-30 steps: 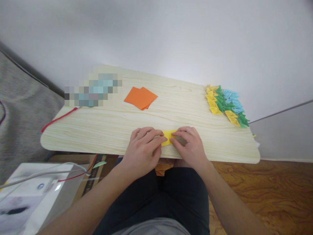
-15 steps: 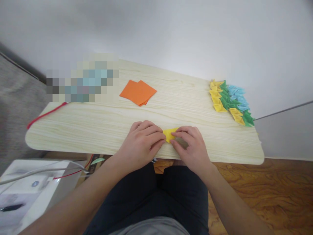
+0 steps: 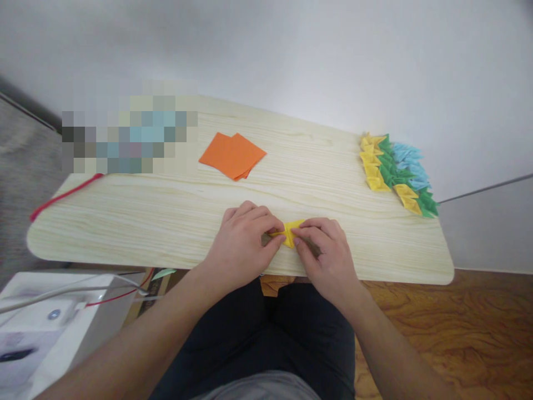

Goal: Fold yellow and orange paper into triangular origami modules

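A small folded piece of yellow paper point(image 3: 288, 235) lies near the front edge of the wooden table point(image 3: 158, 222), between my two hands. My left hand point(image 3: 245, 239) pinches its left side between thumb and fingers. On the opposite side, the thumb and fingertips of my right hand point(image 3: 327, 250) grip the paper's right part. My fingertips cover both ends of the paper, so its full shape is hidden.
Orange paper squares point(image 3: 233, 155) overlap behind my hands. Folded yellow point(image 3: 377, 179), green point(image 3: 387, 166) and blue point(image 3: 410, 161) paper pieces stand in rows at the right. A blurred-out item point(image 3: 145, 133) with a red cord point(image 3: 66, 195) is at the left. A white box point(image 3: 79, 328) stands below.
My left thumb and fingers have shifted slightly on the yellow paper, and a crease now shows across its middle. The view has moved a little.
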Demonstrator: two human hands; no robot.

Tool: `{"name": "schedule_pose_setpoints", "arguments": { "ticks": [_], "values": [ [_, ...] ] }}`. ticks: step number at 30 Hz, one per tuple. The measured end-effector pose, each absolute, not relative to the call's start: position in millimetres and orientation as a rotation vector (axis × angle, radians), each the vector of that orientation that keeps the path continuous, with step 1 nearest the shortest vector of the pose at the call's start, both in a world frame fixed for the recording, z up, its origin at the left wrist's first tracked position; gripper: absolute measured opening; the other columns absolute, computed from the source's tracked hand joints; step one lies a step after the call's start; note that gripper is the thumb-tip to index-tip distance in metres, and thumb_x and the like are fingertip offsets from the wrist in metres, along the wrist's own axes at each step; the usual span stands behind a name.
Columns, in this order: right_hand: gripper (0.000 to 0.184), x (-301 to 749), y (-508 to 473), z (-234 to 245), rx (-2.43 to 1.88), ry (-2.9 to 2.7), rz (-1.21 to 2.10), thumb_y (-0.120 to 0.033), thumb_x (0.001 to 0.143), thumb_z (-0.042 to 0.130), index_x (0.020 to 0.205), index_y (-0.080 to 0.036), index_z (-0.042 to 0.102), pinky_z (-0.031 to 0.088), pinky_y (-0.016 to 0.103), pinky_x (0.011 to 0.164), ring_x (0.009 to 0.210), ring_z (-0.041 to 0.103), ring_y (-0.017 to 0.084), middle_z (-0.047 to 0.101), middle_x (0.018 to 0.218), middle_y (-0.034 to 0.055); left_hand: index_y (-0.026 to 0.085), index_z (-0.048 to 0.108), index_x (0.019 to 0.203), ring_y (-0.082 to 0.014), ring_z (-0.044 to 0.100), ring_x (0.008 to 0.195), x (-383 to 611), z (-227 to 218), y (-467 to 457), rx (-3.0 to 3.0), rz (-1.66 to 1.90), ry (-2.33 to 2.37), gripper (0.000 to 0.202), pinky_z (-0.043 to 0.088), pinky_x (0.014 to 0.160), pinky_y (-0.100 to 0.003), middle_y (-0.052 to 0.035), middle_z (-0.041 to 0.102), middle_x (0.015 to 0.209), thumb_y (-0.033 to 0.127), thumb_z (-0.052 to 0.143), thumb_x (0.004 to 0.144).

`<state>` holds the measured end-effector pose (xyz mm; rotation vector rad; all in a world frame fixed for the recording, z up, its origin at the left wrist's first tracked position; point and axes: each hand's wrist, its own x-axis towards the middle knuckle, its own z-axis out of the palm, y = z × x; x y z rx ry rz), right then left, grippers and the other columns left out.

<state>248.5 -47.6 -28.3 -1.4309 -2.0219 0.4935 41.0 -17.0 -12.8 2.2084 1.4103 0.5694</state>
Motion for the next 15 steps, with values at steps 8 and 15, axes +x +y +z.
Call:
{"name": "schedule_pose_setpoints", "arguments": {
  "ticks": [8, 15],
  "values": [
    [0.015, 247.3, -47.3, -30.2, -1.438, -1.996, 0.481, -0.019, 0.097, 0.068, 0.108, -0.025, 0.076, 0.051, 0.048, 0.093, 0.104, 0.063, 0.027, 0.072, 0.11, 0.0067, 0.025, 0.074, 0.089, -0.0256, 0.058, 0.1, 45.1, -14.6, -17.5, 2.181, 0.578, 1.456, 0.007, 0.042, 0.091, -0.044, -0.0012, 0.074, 0.094, 0.028, 0.069, 0.093],
    [0.017, 246.2, -47.4, -29.4, -1.461, -1.991, 0.497, -0.018, 0.096, 0.068, 0.107, -0.027, 0.076, 0.051, 0.05, 0.091, 0.103, 0.064, 0.028, 0.073, 0.107, 0.0068, 0.025, 0.072, 0.086, -0.0264, 0.059, 0.094, 48.1, -15.5, -16.8, 2.134, 0.646, 1.49, 0.003, 0.041, 0.089, -0.046, -0.0004, 0.075, 0.087, 0.026, 0.074, 0.088]
  ]
}}
